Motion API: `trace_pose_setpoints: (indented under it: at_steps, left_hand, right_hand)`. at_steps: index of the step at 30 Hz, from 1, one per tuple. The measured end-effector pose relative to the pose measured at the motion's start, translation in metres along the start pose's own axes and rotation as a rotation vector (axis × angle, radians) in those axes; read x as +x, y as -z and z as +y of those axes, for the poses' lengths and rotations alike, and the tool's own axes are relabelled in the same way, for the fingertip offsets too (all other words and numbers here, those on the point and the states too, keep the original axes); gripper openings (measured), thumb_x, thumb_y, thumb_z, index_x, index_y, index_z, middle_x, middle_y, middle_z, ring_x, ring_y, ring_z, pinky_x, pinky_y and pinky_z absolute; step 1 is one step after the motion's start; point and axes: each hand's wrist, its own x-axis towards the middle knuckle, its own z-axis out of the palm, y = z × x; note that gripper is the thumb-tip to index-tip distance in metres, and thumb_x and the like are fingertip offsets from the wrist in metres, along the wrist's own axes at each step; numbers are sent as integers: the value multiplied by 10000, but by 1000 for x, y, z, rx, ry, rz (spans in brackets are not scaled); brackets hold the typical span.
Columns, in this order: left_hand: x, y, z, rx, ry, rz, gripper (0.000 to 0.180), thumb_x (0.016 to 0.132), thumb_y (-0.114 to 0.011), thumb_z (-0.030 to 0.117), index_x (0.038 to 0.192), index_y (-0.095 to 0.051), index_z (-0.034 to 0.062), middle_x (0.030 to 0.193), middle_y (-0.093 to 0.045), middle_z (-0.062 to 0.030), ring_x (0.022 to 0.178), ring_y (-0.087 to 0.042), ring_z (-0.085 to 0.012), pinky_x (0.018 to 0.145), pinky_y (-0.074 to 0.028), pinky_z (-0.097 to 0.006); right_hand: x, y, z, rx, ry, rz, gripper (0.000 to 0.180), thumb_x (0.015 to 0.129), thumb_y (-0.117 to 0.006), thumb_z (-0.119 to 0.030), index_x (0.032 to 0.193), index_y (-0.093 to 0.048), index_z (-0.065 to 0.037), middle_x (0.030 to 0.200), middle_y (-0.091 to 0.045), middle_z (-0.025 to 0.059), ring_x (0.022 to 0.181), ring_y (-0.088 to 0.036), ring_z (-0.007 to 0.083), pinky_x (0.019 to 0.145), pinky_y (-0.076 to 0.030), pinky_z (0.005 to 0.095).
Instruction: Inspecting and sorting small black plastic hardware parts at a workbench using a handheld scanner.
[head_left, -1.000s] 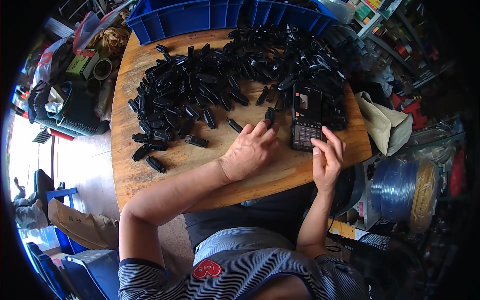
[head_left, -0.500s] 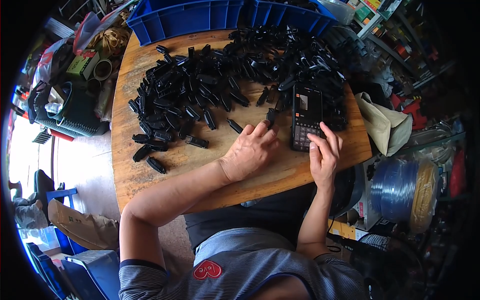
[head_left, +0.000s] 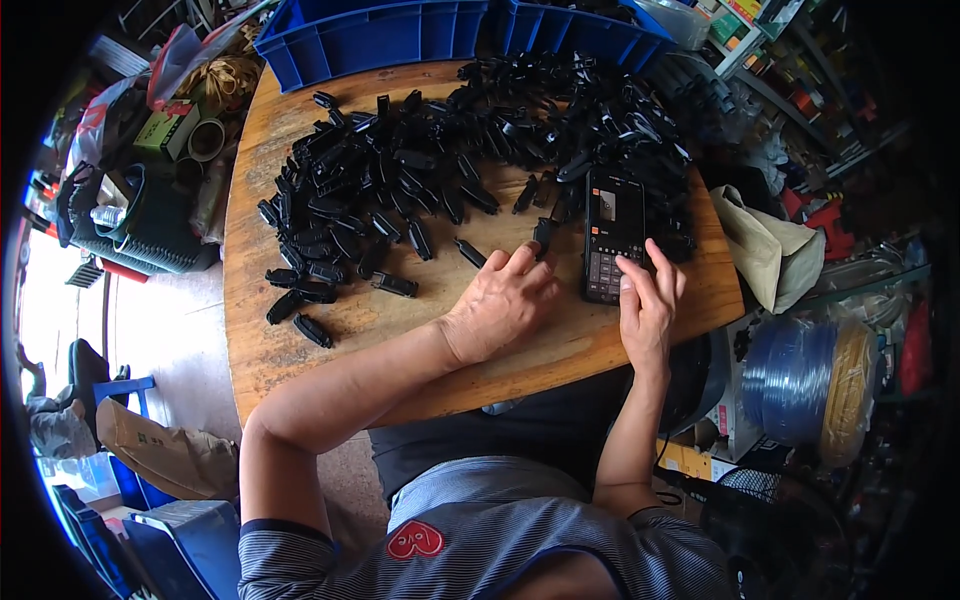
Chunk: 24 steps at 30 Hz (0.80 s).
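A black smartphone (head_left: pixel 615 215) lies face up on the right of the wooden table (head_left: pixel 420 370), its screen lit with a keypad in the lower half. My right hand (head_left: pixel 652 310) is open at the phone's lower right edge, with a fingertip over the keypad. My left hand (head_left: pixel 510 300) rests on the table left of the phone, its fingers curled under. Whatever those fingers hold, if anything, is hidden. A small black plastic part (head_left: pixel 543 232) stands right by its fingertips, and another slim black part (head_left: pixel 469 252) lies just beyond its knuckles.
A big heap of black plastic parts (head_left: pixel 400 160) spreads over the table's far half, reaching around the phone. Two blue bins (head_left: pixel 375 45) stand behind it. On the right are a beige cloth bag (head_left: pixel 770 245) and spools of clear tubing (head_left: pixel 790 380).
My right index finger has shifted slightly over the keypad, and its other fingers have moved a little. The phone and my left hand stay put.
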Motion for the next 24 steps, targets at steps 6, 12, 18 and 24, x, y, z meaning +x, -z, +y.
trace_pose_setpoints:
  at_steps: [6, 12, 18, 24]
  left_hand:
    - [-1, -1, -1, -12, 10, -5, 299, 744, -551, 180, 1029, -601, 105, 1167, -494, -89, 1154, -394, -272, 842, -381, -336]
    - [-2, -2, 0, -17, 11, 35, 300, 742, -550, 181, 1027, -602, 103, 1165, -501, -89, 1154, -394, -275, 841, -381, -334]
    - [0, -2, 1, -11, 0, 31, 310, 736, -554, 186, 1031, -601, 105, 1164, -505, -87, 1154, -392, -276, 834, -382, -334]
    - [-1, -4, -1, -27, -8, 64, 280, 717, -611, 203, 947, -584, 46, 1177, -505, -99, 1135, -426, -280, 839, -401, -364]
  right_hand:
    - [1, 1, -6, 37, 103, -54, 200, 821, -542, -73, 965, -681, -71, 1276, -494, 123, 1104, -421, 286, 944, -348, 365]
    - [9, 1, -7, 56, 86, -24, 219, 837, -520, -83, 1011, -652, -60, 1278, -481, 131, 1098, -424, 295, 929, -357, 373]
    - [19, -5, -11, 5, 119, -90, 220, 860, -513, -100, 1020, -664, -90, 1336, -431, 116, 1145, -385, 297, 948, -353, 372]
    - [17, -2, -5, 4, 87, 6, 215, 830, -541, -65, 1007, -663, -81, 1296, -465, 120, 1117, -417, 304, 948, -351, 387]
